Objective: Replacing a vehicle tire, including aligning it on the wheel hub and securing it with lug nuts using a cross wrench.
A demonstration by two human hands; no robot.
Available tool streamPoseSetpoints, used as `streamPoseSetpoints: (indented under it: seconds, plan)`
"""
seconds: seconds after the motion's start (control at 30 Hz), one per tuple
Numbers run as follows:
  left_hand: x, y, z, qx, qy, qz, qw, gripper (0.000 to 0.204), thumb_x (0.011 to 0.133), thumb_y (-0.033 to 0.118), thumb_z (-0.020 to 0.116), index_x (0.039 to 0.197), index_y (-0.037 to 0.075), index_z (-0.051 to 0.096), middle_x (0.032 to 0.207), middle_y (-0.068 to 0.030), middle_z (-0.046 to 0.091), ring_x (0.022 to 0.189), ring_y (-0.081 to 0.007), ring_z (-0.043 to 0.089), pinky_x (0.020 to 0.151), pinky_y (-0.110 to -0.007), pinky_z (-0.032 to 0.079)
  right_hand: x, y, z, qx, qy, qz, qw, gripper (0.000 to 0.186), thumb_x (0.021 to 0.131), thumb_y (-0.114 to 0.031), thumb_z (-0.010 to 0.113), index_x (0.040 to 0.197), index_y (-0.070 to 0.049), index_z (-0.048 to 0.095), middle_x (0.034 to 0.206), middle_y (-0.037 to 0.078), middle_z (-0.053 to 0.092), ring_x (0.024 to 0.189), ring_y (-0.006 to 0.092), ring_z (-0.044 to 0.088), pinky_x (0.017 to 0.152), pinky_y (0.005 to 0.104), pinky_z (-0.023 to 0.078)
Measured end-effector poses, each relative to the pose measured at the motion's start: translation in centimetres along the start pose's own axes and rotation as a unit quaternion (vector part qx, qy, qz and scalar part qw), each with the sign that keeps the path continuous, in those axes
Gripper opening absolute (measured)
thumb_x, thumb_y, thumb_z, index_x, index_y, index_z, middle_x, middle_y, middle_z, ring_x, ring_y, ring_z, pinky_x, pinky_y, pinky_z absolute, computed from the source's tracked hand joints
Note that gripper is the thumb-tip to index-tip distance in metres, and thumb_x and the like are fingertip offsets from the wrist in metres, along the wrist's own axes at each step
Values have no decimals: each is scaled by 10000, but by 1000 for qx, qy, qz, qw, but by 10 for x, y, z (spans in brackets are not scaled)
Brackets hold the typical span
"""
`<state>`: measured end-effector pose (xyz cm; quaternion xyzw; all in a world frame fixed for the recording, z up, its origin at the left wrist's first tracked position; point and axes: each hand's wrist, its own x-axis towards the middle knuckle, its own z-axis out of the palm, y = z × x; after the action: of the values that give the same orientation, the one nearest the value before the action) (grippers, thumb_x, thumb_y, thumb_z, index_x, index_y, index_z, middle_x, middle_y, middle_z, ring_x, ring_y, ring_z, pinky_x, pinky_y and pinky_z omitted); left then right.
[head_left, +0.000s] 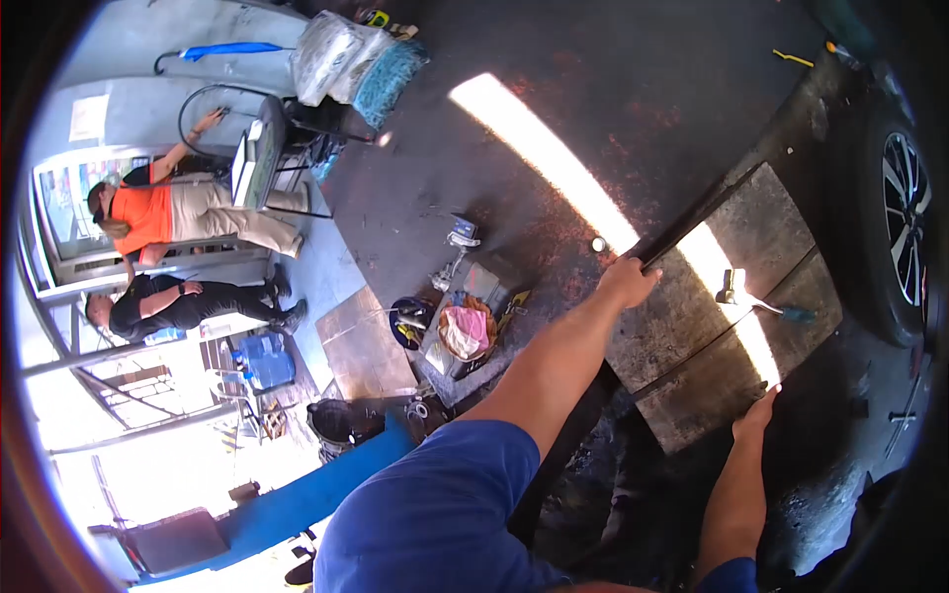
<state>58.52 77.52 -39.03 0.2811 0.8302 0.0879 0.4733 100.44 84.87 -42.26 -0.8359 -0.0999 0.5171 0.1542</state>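
Observation:
A large, stained brown board point(682, 336) with dark seams across it lies in front of me. I cannot tell whether it is cardboard or wood. At its left corner my left hand point(629, 283) is closed on the edge, the arm stretched out. My right hand point(756, 411) is closed at the near edge, its fingertips partly hidden. On top of the board rests a small metal piece point(732, 287), beside a tool with a blue-green handle point(797, 314). A bright strip of sunlight crosses the board and the small metal piece.
A car wheel point(902, 222) stands close on the right. Left of my arm are a bowl with a pink cloth point(467, 330) and a black bucket point(332, 423). Two people, one in an orange top point(140, 213), one in black point(148, 312), stand at the far left.

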Motion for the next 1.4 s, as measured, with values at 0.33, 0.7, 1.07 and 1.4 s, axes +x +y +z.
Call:
streamPoseSetpoints:
  seconds: [0.33,0.7,1.07,1.4]
  plan:
    - [19,5,-13,-56,-41,44,997,686,919,591,452,1249,4,581,1159,-237,633,1134,-367,588,976,-428,452,9,9,14,165,-67,-59,982,834,896,-691,442,1383,-14,424,1358,134,510,1206,318,518,1037,477,398]
    - [16,34,-4,1,40,27,999,888,804,685,565,1202,-109,563,1177,-318,597,1137,-405,582,969,-438,452,-48,-14,28,102,20,-128,986,770,926,-623,473,1295,52,510,1265,129,562,1100,254,561,962,389,439]
    - [-48,2,-15,1,80,19,997,727,867,595,539,1231,-34,571,1152,-284,621,1122,-416,581,958,-449,446,-105,-37,11,37,99,-210,972,588,985,-493,481,930,68,650,856,103,638,750,172,538,695,356,450]
    - [-113,1,-90,-91,134,29,986,548,858,505,608,1146,39,629,1032,-233,671,992,-413,629,871,-461,484,-186,-64,24,91,53,-261,960,519,971,-458,536,927,47,649,878,78,658,748,153,560,714,318,467]
